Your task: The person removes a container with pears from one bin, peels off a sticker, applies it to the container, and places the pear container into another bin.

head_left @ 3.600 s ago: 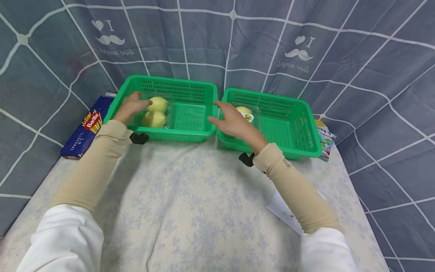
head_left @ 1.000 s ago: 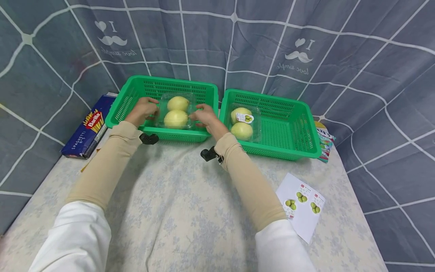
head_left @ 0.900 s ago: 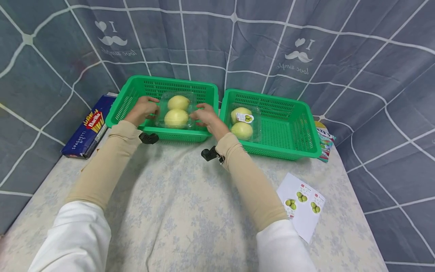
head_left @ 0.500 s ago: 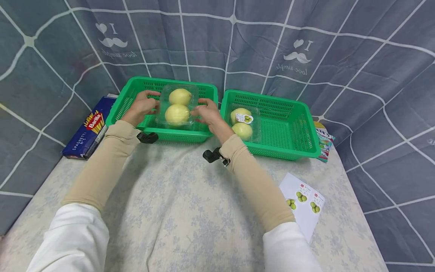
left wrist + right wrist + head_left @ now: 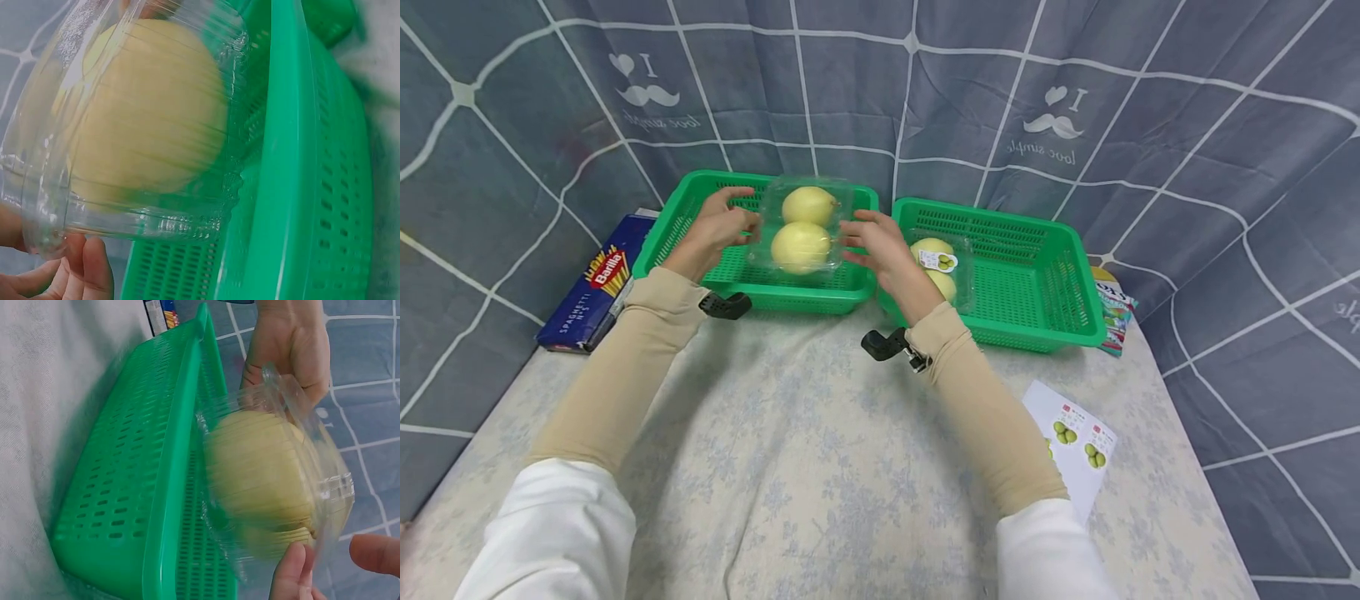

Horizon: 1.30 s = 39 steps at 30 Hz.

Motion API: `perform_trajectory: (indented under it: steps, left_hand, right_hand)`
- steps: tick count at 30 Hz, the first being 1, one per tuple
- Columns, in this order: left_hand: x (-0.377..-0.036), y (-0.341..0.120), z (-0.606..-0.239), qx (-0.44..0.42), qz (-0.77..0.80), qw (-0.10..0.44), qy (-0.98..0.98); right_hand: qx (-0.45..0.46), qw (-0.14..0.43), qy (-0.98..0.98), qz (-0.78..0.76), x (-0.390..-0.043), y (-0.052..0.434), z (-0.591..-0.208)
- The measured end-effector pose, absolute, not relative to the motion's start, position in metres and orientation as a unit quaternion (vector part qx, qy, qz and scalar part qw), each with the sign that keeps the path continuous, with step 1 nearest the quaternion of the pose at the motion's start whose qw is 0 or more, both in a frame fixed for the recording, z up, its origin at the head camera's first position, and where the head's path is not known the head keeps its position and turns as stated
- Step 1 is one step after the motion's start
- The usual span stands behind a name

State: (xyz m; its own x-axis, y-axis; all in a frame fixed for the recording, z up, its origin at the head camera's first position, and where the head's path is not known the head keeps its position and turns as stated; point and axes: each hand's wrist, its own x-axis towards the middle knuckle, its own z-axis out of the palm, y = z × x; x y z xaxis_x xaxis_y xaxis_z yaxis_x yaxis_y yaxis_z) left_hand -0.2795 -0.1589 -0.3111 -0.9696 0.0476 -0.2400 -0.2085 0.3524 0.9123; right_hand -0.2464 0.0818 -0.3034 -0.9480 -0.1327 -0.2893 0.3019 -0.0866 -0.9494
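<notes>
Both hands grip a clear plastic clamshell box (image 5: 767,208) with two pale yellow melons (image 5: 801,247) inside, raised over the left green basket (image 5: 797,300). My left hand (image 5: 711,229) holds its left edge; in the left wrist view the fingers (image 5: 97,272) curl under the lid's rim. On the opposite edge, my right hand (image 5: 883,248) pinches the plastic between thumb (image 5: 375,551) and fingers. A second green basket (image 5: 1022,332) stands to the right. In it sits another clear box of melons, partly hidden by the right hand, bearing an oval label (image 5: 938,261).
A blue spaghetti box (image 5: 591,287) leans left of the left basket. A snack packet (image 5: 1116,312) stands behind the right basket's far end. A sheet of melon stickers (image 5: 1078,454) lies on the floral cloth (image 5: 820,467). A grey grid curtain (image 5: 865,92) surrounds the back and sides.
My right hand has gone from the right basket's box to the left one's. Both hands have raised the left box and shifted it rightward, tilting it.
</notes>
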Motion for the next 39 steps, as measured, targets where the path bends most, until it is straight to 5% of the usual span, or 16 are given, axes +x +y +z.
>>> perform_trajectory:
  steps: [22, 39]
  left_hand:
    - [-0.216, -0.138, -0.288, 0.038, 0.576, 0.128, 0.806]
    - [-0.156, -0.127, -0.317, 0.058, 0.649, 0.14, 0.745]
  right_hand:
    - [0.047, 0.124, 0.615, -0.778, -0.19, 0.118, -0.297]
    - [0.016, 0.161, 0.636, -0.754, -0.124, 0.148, -0.32]
